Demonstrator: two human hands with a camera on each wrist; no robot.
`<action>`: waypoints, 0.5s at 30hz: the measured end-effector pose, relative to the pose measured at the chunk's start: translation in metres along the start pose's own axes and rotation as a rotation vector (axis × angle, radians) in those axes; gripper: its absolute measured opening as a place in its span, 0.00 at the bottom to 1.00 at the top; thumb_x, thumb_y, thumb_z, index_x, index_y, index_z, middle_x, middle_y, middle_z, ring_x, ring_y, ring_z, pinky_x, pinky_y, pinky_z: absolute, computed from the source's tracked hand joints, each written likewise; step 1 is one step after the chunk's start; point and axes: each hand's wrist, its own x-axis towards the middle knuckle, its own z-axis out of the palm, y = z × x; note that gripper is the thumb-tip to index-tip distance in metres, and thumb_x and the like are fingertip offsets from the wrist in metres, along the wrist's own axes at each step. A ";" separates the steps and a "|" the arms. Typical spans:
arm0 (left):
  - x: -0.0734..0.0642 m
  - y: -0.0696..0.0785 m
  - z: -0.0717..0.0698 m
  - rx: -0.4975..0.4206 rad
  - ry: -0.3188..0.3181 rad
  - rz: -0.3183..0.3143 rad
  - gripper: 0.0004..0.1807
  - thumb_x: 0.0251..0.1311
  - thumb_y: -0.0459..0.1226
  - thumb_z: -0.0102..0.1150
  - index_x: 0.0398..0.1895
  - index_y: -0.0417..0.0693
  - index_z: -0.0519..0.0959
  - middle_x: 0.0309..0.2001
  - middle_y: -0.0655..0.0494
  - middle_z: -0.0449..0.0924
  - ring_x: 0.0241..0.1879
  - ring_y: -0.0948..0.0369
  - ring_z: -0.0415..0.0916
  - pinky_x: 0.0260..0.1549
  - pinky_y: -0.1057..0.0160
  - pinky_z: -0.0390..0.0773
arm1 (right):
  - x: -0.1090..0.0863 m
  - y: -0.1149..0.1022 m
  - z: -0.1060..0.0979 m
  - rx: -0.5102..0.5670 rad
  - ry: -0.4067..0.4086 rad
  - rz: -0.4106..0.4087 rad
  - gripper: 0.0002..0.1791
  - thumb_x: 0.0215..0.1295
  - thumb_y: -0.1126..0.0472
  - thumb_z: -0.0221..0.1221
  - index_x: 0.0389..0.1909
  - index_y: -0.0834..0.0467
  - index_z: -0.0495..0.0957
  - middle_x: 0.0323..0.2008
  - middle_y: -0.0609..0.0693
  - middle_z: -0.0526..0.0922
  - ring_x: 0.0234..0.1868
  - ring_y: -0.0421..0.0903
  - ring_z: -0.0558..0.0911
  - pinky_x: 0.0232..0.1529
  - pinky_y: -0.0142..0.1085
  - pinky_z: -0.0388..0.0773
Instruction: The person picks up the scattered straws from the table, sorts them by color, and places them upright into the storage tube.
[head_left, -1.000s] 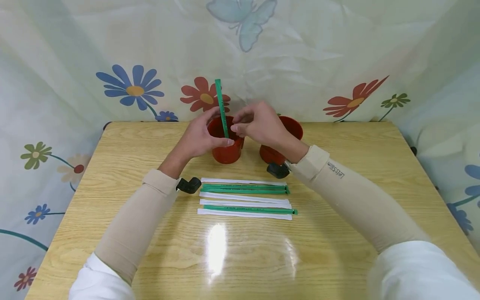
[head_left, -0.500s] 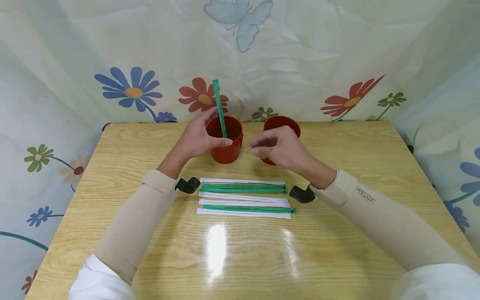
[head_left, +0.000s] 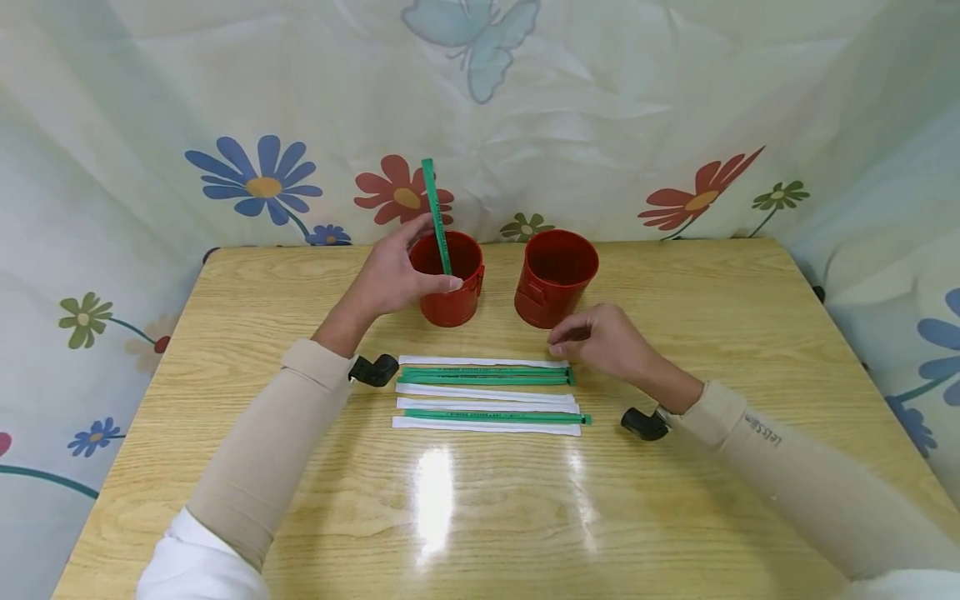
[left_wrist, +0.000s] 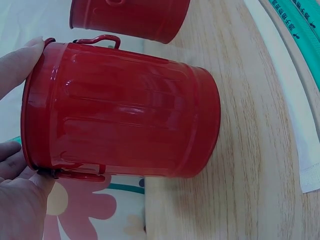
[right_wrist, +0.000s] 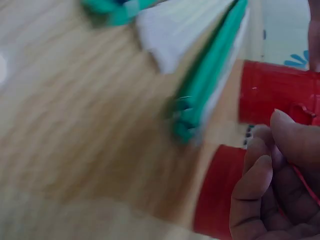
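My left hand [head_left: 392, 273] grips the rim of the left red bucket [head_left: 448, 310], with the thumb on the near side. One slim green wrapped stick [head_left: 434, 204] leans upright inside it, its top above the rim. In the left wrist view the ribbed red bucket [left_wrist: 135, 110] fills the middle, side handles showing. My right hand [head_left: 606, 340] hovers near the right end of the row, fingers loosely bent and nothing held. White wrapped sticks [head_left: 487, 422] and green wrapped sticks [head_left: 487, 377] lie crosswise side by side; what they contain is hidden.
A second red bucket [head_left: 542, 298] stands upright to the right of the first, with nothing visible inside. A flowered curtain [head_left: 622, 125] hangs behind the wooden table [head_left: 300, 483]. Both sleeves carry dark wrist cameras.
My right hand has withdrawn from the left bucket, moving right and toward me, past the right bucket to the row's end. The left hand and the upright green stick stay put.
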 end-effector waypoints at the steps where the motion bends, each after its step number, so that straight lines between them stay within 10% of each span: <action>1: 0.000 0.000 0.000 0.000 -0.001 0.000 0.51 0.47 0.48 0.77 0.74 0.53 0.60 0.67 0.55 0.70 0.67 0.55 0.66 0.51 0.49 0.83 | -0.001 0.004 0.001 -0.013 -0.013 0.005 0.03 0.57 0.67 0.69 0.32 0.60 0.88 0.32 0.52 0.89 0.33 0.43 0.83 0.33 0.27 0.79; 15: -0.001 0.003 -0.001 -0.012 -0.006 0.003 0.52 0.46 0.47 0.77 0.75 0.54 0.59 0.68 0.55 0.70 0.66 0.55 0.67 0.51 0.49 0.83 | -0.006 0.016 0.018 -0.290 -0.095 -0.162 0.06 0.57 0.68 0.67 0.33 0.55 0.87 0.33 0.45 0.87 0.36 0.41 0.82 0.42 0.39 0.83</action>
